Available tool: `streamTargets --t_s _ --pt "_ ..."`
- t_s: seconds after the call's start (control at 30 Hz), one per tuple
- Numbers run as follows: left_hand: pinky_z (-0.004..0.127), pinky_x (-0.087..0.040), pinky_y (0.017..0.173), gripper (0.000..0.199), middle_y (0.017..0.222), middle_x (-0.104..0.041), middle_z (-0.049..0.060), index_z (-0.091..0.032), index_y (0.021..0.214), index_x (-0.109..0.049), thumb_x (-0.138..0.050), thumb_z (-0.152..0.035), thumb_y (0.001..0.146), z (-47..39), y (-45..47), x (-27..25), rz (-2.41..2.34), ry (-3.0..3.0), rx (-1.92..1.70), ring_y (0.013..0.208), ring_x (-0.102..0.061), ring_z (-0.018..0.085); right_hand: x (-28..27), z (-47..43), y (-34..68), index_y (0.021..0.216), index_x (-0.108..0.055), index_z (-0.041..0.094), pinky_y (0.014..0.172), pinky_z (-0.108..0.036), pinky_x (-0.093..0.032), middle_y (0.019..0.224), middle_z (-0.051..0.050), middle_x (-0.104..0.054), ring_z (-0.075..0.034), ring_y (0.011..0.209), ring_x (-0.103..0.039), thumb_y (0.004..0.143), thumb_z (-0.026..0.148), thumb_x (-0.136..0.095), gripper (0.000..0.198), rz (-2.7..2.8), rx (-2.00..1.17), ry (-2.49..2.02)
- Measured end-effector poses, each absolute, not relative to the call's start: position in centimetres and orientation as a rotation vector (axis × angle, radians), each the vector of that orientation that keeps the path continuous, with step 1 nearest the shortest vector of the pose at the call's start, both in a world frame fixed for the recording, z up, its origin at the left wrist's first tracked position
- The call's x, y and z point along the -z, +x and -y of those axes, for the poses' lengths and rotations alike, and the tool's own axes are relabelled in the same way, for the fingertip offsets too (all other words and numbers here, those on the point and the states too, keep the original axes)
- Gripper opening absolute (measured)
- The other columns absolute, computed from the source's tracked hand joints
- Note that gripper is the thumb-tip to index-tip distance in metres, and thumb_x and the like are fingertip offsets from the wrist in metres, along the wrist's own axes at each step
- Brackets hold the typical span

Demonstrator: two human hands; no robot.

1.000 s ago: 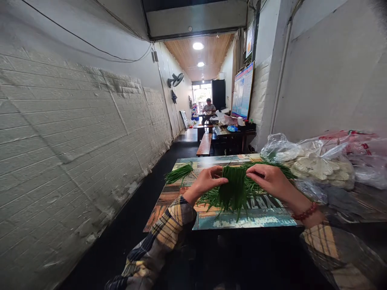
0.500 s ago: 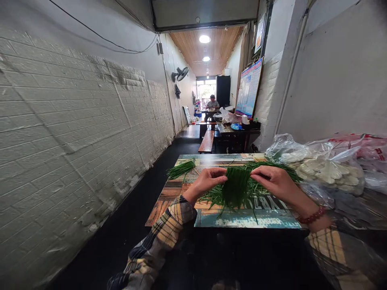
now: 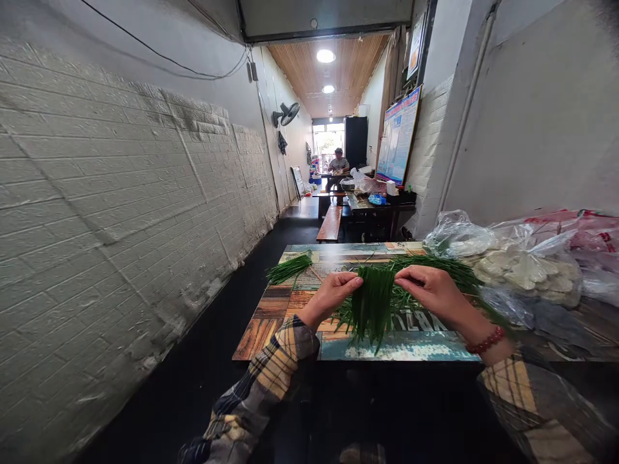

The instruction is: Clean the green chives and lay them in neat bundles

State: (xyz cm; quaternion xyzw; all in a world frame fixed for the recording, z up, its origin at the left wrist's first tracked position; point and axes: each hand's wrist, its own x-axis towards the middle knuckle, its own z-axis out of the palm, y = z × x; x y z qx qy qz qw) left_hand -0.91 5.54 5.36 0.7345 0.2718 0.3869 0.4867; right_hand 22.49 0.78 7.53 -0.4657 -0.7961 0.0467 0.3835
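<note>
A flat row of garlic chives (image 3: 372, 303) hangs like a curtain between my two hands, above the table. My left hand (image 3: 334, 291) pinches its upper left corner between thumb and fingers. At the upper right corner, my right hand (image 3: 428, 287) is closed in a similar pinch. Whether a stick runs through the top of the row cannot be made out. Loose chives (image 3: 403, 298) lie behind and beneath the hanging row. A longer pile of chives (image 3: 449, 269) is beyond my right hand. To the far left of the tabletop lies a separate chive bundle (image 3: 290, 266), with a thin stick (image 3: 316, 273) beside it.
The patchwork-patterned table (image 3: 261, 336) stands before me. Clear plastic bags (image 3: 527, 267) with pale flat pieces crowd its right side. Beyond are a wooden bench (image 3: 330, 224), another table with bags (image 3: 370, 187) and a seated person (image 3: 338, 162). A brick-patterned wall (image 3: 120, 212) runs along the left.
Both hands and the hanging chives have shifted slightly left in view. The row faces me more squarely, its strands more distinct. Both hands keep their pinch.
</note>
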Motion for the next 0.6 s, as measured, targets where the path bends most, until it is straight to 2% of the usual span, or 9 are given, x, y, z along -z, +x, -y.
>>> streamTargets --t_s 0.13,0.37,0.6 --pt "0.024 -0.021 0.058 0.043 0.066 -0.031 -0.004 -0.015 0.067 -0.044 -0.060 -0.055 0.076 -5.4 -1.0 -4.8 -0.603 1.710 -0.905 0.063 -0.027 0.009 -7.0 -0.8 22.3 0.082 -0.067 0.019 0.070 -0.028 -0.048 0.081 -0.004 -0.070 -0.017 0.075 -0.064 0.088 0.029 -0.051 0.019 2.044 -0.148 -1.191" --pt "0.025 -0.017 0.055 0.051 0.062 -0.025 -0.006 -0.018 0.061 -0.034 -0.051 -0.062 0.079 -4.5 -1.1 -3.6 -0.658 1.735 -0.860 0.060 -0.020 0.008 -5.4 -0.7 22.0 0.084 -0.066 0.021 0.069 -0.030 -0.049 0.083 -0.004 -0.070 -0.019 0.076 -0.065 0.089 0.033 -0.049 0.021 2.076 -0.192 -1.220" --pt "0.025 -0.020 0.055 0.051 0.062 -0.029 -0.005 -0.016 0.060 -0.040 -0.051 -0.061 0.080 -4.4 -1.5 -2.7 -0.611 1.716 -0.818 0.060 -0.024 0.008 -4.4 -0.5 21.3 0.079 -0.065 0.022 0.066 -0.029 -0.049 0.077 -0.002 -0.068 -0.018 0.070 -0.064 0.089 0.032 -0.047 0.023 2.083 -0.171 -1.212"
